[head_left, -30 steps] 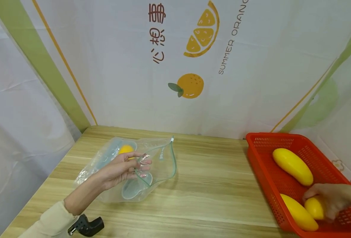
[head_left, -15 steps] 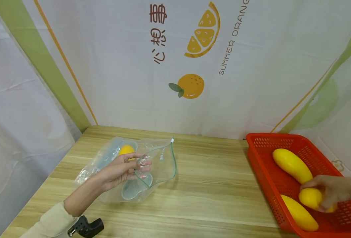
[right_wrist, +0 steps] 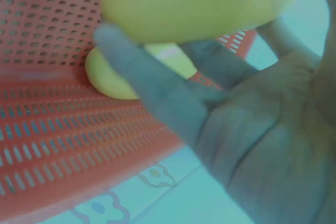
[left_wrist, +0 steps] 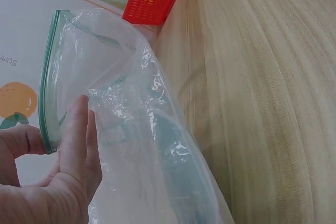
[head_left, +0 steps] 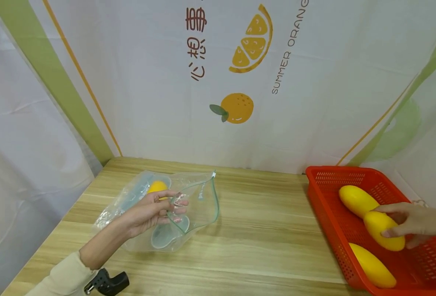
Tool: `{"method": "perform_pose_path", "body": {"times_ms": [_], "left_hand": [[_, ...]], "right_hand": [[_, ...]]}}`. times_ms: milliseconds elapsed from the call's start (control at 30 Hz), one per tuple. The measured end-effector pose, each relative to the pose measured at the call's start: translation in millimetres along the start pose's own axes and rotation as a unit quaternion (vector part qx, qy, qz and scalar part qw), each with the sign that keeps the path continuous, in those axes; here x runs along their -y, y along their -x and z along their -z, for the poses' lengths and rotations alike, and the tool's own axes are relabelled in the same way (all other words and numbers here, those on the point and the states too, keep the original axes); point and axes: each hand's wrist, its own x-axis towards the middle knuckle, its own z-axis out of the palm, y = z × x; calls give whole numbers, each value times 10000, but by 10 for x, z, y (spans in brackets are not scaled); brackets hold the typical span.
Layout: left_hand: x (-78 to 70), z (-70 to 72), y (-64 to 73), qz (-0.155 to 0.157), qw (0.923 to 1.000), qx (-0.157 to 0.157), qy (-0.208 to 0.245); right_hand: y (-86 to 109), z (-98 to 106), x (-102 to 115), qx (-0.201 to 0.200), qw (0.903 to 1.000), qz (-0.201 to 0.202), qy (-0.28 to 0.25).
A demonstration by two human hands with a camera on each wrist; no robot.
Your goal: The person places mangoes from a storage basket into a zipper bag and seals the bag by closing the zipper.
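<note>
My left hand (head_left: 144, 211) pinches the green zip edge (left_wrist: 47, 85) of a clear zip bag (head_left: 201, 207), holding its mouth apart. The bag lies on the wooden table, and a yellow mango (head_left: 157, 187) shows through its plastic. At the right, my right hand (head_left: 419, 220) grips another yellow mango (head_left: 383, 231) between thumb and fingers, raised inside the red basket (head_left: 323, 218). In the right wrist view this mango (right_wrist: 194, 6) fills the top, with the fingers beneath it.
Two more yellow mangoes lie in the basket, one at the back (head_left: 356, 199) and one at the near left (head_left: 373, 267). A black device (head_left: 108, 282) is strapped at my left wrist. White printed curtains (head_left: 147, 102) stand behind the table.
My right hand has lifted the mango from the basket's floor and moved it up and back, turning it slightly. The left hand and the bag hold still.
</note>
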Motion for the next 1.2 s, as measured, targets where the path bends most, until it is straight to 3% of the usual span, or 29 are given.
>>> {"method": "perform_pose_path", "body": {"times_ms": [133, 367, 700, 867, 1033, 1200], "left_hand": [[7, -4, 0, -10, 10000, -10, 14], [11, -20, 3, 2, 10000, -49, -2], [21, -20, -9, 27, 10000, -54, 14], [22, -14, -17, 37, 10000, -55, 33], [23, -12, -11, 34, 10000, -52, -11], [20, -8, -2, 42, 10000, -65, -26]], "right_hand": [[-11, 29, 47, -271, 9993, -151, -215], [-34, 78, 67, -12, 9928, 169, -1187], [-91, 103, 154, 514, 9661, 948, -2344], [-97, 106, 230, 410, 9631, 923, -2495], [-108, 57, 307, 13, 9717, 668, -2264], [-121, 48, 388, 99, 9714, 800, -2234]]}}
